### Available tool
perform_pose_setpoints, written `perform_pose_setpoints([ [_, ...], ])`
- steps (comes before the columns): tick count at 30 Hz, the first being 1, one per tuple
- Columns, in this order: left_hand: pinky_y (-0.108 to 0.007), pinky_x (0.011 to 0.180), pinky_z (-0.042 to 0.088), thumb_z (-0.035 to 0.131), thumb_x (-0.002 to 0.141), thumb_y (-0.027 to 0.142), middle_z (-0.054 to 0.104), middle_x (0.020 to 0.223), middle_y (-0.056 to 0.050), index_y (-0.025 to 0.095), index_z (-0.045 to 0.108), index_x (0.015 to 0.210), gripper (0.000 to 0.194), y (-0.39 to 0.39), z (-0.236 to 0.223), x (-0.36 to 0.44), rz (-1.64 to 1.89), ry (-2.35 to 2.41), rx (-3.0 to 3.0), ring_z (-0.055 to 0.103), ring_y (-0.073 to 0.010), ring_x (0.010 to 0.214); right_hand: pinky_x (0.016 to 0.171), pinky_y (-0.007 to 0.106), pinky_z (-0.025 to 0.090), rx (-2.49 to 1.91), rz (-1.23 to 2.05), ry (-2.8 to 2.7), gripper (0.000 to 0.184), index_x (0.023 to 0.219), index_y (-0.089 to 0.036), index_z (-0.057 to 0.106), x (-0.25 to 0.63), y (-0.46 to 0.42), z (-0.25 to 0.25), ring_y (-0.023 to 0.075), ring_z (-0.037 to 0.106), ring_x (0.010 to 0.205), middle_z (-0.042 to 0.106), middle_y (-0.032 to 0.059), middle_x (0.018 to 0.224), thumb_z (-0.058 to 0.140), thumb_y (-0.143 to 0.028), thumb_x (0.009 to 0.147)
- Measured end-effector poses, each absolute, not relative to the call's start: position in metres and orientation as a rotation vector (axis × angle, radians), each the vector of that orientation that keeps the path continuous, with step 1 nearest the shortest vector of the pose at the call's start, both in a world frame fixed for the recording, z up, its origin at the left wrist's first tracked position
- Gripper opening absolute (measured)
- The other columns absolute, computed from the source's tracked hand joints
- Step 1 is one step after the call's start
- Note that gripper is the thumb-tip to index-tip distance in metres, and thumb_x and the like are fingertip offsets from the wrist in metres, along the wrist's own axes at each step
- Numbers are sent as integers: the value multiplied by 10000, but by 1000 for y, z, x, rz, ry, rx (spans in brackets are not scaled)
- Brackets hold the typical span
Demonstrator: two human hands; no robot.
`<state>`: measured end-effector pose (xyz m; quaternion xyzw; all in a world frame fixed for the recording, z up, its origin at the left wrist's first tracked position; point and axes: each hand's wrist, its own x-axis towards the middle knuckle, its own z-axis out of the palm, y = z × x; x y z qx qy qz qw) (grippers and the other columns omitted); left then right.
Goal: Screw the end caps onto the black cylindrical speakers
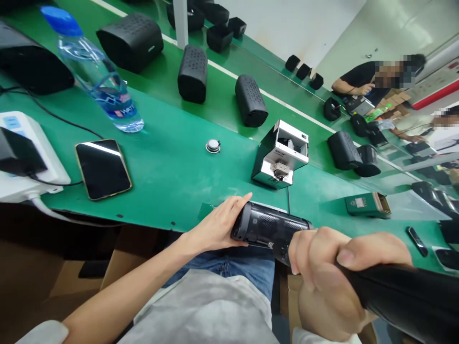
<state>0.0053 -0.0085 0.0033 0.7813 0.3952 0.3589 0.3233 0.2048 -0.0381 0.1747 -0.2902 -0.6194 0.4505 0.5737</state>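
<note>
At the front edge of the green bench lies a black speaker [267, 222] with a perforated grille. My left hand [218, 222] grips its left end, thumb and fingers on either side. In my right hand [333, 272] is a black electric screwdriver [401, 291], fingers wrapped round its body. The screwdriver's tip points left at the near side of the speaker; whether it sits on a screw I cannot make out. Just behind the speaker stands a white and black screw feeder [279, 155]. A small round silver part [213, 145] rests to the feeder's left.
On the left are a water bottle [96, 76], a phone [103, 168] and a white power strip [32, 157] with cables. More black speakers [193, 74] line the green conveyor behind. A green box [367, 204] stands right. Two people [369, 81] work at far right.
</note>
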Motion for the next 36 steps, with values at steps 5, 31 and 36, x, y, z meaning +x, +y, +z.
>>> perform_pose_setpoints([
  [5, -663, 1141, 591, 1042, 760, 336, 539, 1573, -208, 388, -23, 1812, 1497, -7, 3, 5, 926, 1038, 2038, 604, -468, 1437, 342, 288, 362, -667, 916, -1422, 271, 1082, -325, 665, 191, -37, 170, 136, 415, 349, 553, -80, 615, 790, -164, 903],
  [31, -706, 1247, 513, 1011, 780, 232, 428, 1699, -223, 401, -48, 1797, 1478, -6, -3, 4, 933, 1020, 2054, 507, -480, 1576, 431, 271, 395, -695, 297, -1220, 265, 963, -309, 565, 211, 170, 199, 105, 410, 386, 419, -129, 609, 803, -409, 903],
  [36, -697, 1248, 508, 999, 804, 249, 437, 1681, -224, 380, -45, 1800, 1449, -5, -3, 3, 933, 1018, 2050, 517, -463, 1561, 427, 284, 360, -693, 358, -1224, 302, 947, -310, 566, 214, 159, 201, 117, 400, 378, 401, -132, 576, 836, -427, 879],
])
